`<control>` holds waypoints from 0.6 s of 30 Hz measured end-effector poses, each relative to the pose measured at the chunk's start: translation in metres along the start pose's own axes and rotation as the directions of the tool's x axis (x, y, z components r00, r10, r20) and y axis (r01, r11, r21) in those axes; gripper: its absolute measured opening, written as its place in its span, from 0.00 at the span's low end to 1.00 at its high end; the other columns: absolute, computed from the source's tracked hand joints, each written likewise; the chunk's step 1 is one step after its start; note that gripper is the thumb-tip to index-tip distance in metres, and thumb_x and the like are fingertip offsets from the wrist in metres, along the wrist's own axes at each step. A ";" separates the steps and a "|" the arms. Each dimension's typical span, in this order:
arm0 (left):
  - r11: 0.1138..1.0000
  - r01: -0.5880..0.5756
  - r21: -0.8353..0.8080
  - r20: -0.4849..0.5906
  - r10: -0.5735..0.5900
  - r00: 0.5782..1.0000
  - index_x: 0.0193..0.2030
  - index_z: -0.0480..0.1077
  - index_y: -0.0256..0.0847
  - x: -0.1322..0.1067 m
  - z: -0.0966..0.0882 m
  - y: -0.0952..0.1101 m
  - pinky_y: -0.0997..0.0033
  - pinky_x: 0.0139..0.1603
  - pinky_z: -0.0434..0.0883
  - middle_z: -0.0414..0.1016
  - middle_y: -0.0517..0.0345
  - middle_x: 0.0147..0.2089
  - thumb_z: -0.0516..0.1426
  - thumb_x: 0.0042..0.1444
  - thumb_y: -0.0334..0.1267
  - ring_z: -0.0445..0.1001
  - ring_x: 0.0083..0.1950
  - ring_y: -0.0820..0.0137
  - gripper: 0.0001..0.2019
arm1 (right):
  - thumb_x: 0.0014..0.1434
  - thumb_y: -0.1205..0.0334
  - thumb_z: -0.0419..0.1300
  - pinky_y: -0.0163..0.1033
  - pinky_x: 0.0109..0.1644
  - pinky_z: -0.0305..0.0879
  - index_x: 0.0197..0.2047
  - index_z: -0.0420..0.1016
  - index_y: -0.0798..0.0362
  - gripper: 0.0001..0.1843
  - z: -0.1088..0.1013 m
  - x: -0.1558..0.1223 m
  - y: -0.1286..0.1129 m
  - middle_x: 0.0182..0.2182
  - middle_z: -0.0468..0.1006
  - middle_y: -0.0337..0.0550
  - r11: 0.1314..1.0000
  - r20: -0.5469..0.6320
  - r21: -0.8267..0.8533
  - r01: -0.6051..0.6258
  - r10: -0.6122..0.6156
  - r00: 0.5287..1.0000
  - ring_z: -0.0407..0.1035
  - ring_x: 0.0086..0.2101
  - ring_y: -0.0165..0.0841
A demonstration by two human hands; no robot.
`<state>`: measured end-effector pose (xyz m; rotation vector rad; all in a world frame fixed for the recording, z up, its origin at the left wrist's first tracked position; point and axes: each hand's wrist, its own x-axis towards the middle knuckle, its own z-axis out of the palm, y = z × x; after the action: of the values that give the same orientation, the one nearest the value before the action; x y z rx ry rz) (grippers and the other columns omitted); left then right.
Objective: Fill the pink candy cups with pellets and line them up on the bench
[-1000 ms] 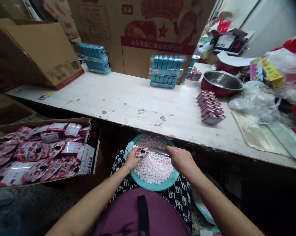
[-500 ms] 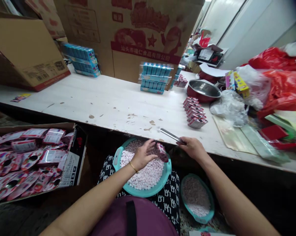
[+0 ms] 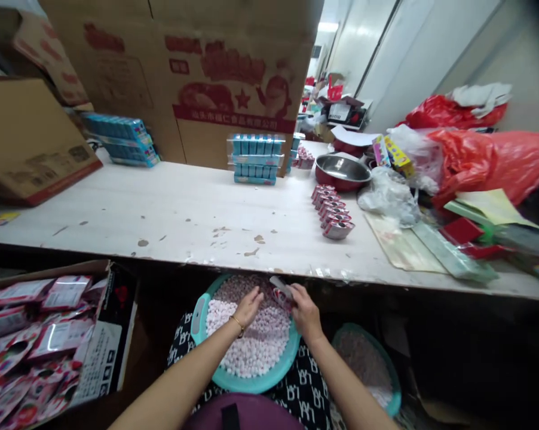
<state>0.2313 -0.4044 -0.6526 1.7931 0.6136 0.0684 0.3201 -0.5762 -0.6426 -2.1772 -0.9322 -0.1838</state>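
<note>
My left hand (image 3: 248, 307) hangs open over a heap of pale pink and white candies (image 3: 245, 340), fingers just above them. The candies fill a teal plastic basin (image 3: 251, 383) on my lap. My right hand (image 3: 305, 312) is at the basin's far edge, gripping a metal scoop (image 3: 281, 286). A small pink foil pouch (image 3: 281, 298) lies against its fingers, and I cannot tell whether it is gripped.
A second teal basin (image 3: 348, 332) of darker candies sits at my right knee. A carton (image 3: 103, 340) of pink pouches stands left. On the white table (image 3: 162, 230) are a row of pouches (image 3: 333, 212), a steel bowl (image 3: 341, 171) and blue packs (image 3: 255, 159).
The pink pouch has gone from my left hand to beside my right hand. My left hand has opened above the candies. The scoop has come back toward the basin, and the view has swung.
</note>
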 end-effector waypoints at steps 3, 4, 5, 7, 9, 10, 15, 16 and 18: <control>0.991 0.077 -0.111 0.015 -0.076 0.997 0.44 0.65 0.36 0.007 0.007 -0.005 0.67 0.33 0.70 0.74 0.50 0.37 0.45 0.54 0.53 0.74 0.35 0.67 0.23 | 0.48 0.75 0.46 0.41 0.53 0.60 0.51 0.66 0.51 0.27 0.017 -0.021 -0.015 0.49 0.69 0.45 0.998 0.158 0.059 -0.020 0.011 0.987 0.63 0.49 0.34; 0.987 0.095 -0.129 0.020 -0.093 0.995 0.41 0.65 0.36 0.007 0.008 -0.009 0.70 0.29 0.69 0.73 0.53 0.32 0.46 0.53 0.53 0.72 0.29 0.70 0.22 | 0.47 0.76 0.46 0.42 0.53 0.60 0.50 0.68 0.51 0.27 0.021 -0.028 -0.019 0.47 0.71 0.45 0.995 0.216 0.100 -0.023 0.001 0.976 0.64 0.48 0.34; 0.984 0.109 -0.139 0.024 -0.107 0.994 0.39 0.65 0.36 0.006 0.008 -0.013 0.71 0.27 0.67 0.71 0.56 0.28 0.49 0.51 0.53 0.70 0.26 0.71 0.20 | 0.46 0.76 0.47 0.42 0.51 0.61 0.49 0.69 0.51 0.27 0.023 -0.035 -0.024 0.45 0.73 0.44 0.988 0.283 0.150 -0.025 -0.019 0.959 0.65 0.46 0.34; 0.984 0.118 -0.133 0.036 -0.114 0.993 0.35 0.64 0.36 0.005 0.007 -0.021 0.74 0.26 0.65 0.68 0.61 0.24 0.58 0.42 0.47 0.67 0.24 0.74 0.18 | 0.46 0.75 0.47 0.39 0.48 0.63 0.45 0.71 0.50 0.24 0.021 -0.046 -0.028 0.40 0.75 0.42 0.965 0.367 0.258 -0.044 -0.056 0.929 0.67 0.42 0.34; 0.986 0.114 -0.119 0.059 -0.108 0.992 0.34 0.64 0.37 0.003 0.005 -0.026 0.75 0.28 0.64 0.67 0.64 0.25 0.64 0.33 0.38 0.65 0.26 0.75 0.19 | 0.49 0.73 0.48 0.38 0.45 0.64 0.43 0.72 0.51 0.21 0.014 -0.054 -0.026 0.38 0.75 0.42 0.936 0.347 0.337 -0.104 -0.020 0.938 0.68 0.40 0.33; 0.988 0.109 -0.109 0.075 -0.101 0.992 0.34 0.65 0.37 0.002 0.005 -0.026 0.76 0.29 0.63 0.67 0.65 0.25 0.64 0.30 0.34 0.65 0.27 0.75 0.20 | 0.51 0.71 0.48 0.38 0.45 0.64 0.43 0.72 0.52 0.18 0.009 -0.057 -0.023 0.38 0.75 0.42 0.923 0.297 0.355 -0.149 0.039 0.954 0.68 0.39 0.33; 0.997 0.030 -0.064 0.144 -0.021 0.989 0.34 0.69 0.37 -0.020 -0.004 -0.013 0.72 0.38 0.65 0.69 0.62 0.31 0.63 0.25 0.26 0.67 0.35 0.69 0.22 | 0.56 0.55 0.52 0.35 0.34 0.65 0.41 0.72 0.56 0.16 -0.026 -0.043 -0.012 0.27 0.74 0.41 0.842 0.074 0.406 -0.355 0.357 0.931 0.67 0.28 0.32; 0.998 -0.025 -0.060 0.126 0.032 0.992 0.35 0.69 0.38 -0.027 -0.008 -0.009 0.71 0.40 0.65 0.70 0.61 0.33 0.62 0.28 0.27 0.68 0.38 0.68 0.21 | 0.56 0.54 0.52 0.35 0.33 0.65 0.42 0.72 0.56 0.17 -0.033 -0.032 -0.012 0.27 0.74 0.41 0.842 0.054 0.414 -0.347 0.358 0.932 0.67 0.27 0.31; 0.990 -0.131 -0.059 0.074 0.135 0.988 0.39 0.69 0.39 -0.041 -0.019 0.000 0.70 0.44 0.64 0.70 0.58 0.38 0.59 0.36 0.30 0.68 0.42 0.67 0.18 | 0.56 0.54 0.52 0.36 0.34 0.65 0.43 0.71 0.55 0.17 -0.044 -0.001 -0.014 0.30 0.75 0.42 0.877 0.020 0.395 -0.274 0.290 0.957 0.67 0.29 0.32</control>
<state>0.1897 -0.4060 -0.6356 1.7739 0.4320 0.1050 0.3164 -0.6007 -0.6030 -1.8926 -0.5579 0.0974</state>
